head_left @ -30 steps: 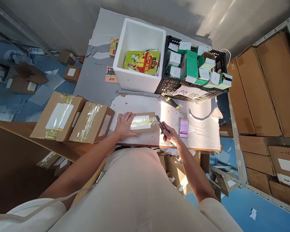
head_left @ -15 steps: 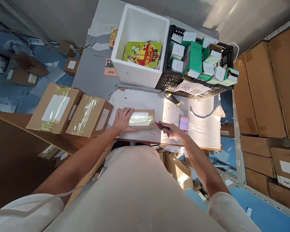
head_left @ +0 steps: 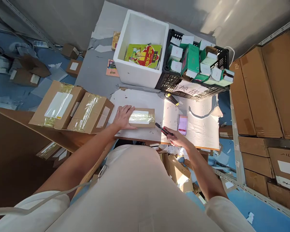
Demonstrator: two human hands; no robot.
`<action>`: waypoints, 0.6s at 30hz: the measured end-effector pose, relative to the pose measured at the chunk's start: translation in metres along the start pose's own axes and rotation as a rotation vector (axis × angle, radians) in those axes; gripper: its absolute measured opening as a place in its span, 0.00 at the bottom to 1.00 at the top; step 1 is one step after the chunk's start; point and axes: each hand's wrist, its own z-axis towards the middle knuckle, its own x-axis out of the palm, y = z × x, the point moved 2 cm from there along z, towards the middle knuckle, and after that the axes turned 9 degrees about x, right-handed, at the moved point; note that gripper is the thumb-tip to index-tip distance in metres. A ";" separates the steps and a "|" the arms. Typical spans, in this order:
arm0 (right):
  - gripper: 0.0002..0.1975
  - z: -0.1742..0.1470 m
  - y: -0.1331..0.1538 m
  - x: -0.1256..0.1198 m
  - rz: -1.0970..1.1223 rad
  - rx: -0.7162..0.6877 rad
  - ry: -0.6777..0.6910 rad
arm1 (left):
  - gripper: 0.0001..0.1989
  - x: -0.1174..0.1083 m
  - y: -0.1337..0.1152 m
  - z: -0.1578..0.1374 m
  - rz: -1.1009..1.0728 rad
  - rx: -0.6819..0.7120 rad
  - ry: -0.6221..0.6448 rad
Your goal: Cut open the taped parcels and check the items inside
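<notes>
A small taped cardboard box point(head_left: 142, 118) with a white label lies flat on the worktable. My left hand point(head_left: 124, 117) grips its left end, thumb on the near side and fingers over the top. In my right hand point(head_left: 175, 136) is a slim black box cutter point(head_left: 161, 129), its tip pointing up and left, just off the box's near right corner. A phone point(head_left: 182, 125) with a lit screen lies right of that hand. Farther back rests a yellow and black box cutter point(head_left: 172, 99).
Two taped cartons point(head_left: 90, 112) stand at the left. Behind are a white foam box point(head_left: 140, 74) with booklets in it and a black crate point(head_left: 168, 80) of green and white boxes. Large cartons point(head_left: 250, 93) fill a shelf at the right.
My right hand has drawn the box cutter back from the box's right end, slightly toward me and to the right. My left hand stays on the box.
</notes>
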 end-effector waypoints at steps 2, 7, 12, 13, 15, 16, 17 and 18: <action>0.36 0.002 -0.015 -0.001 0.063 -0.056 -0.154 | 0.60 -0.001 0.001 -0.001 0.009 0.016 0.020; 0.36 0.044 -0.033 0.015 -0.184 0.022 -0.656 | 0.54 -0.003 0.001 -0.016 0.012 -0.046 -0.071; 0.34 0.064 -0.027 0.037 -0.565 0.033 -0.786 | 0.51 0.016 -0.001 -0.045 -0.239 -0.376 -0.319; 0.33 0.062 -0.025 0.040 -0.605 0.014 -0.797 | 0.52 0.021 -0.001 -0.050 -0.317 -0.464 -0.357; 0.31 0.055 -0.021 0.042 -0.575 -0.039 -0.776 | 0.49 0.030 -0.002 -0.055 -0.490 -0.594 -0.399; 0.30 0.052 -0.019 0.042 -0.527 -0.071 -0.748 | 0.45 0.034 -0.003 -0.055 -0.573 -0.619 -0.408; 0.30 0.048 -0.015 0.041 -0.477 -0.102 -0.715 | 0.42 0.035 -0.003 -0.054 -0.641 -0.617 -0.414; 0.31 0.046 -0.010 0.040 -0.431 -0.126 -0.685 | 0.40 0.036 -0.002 -0.053 -0.692 -0.598 -0.420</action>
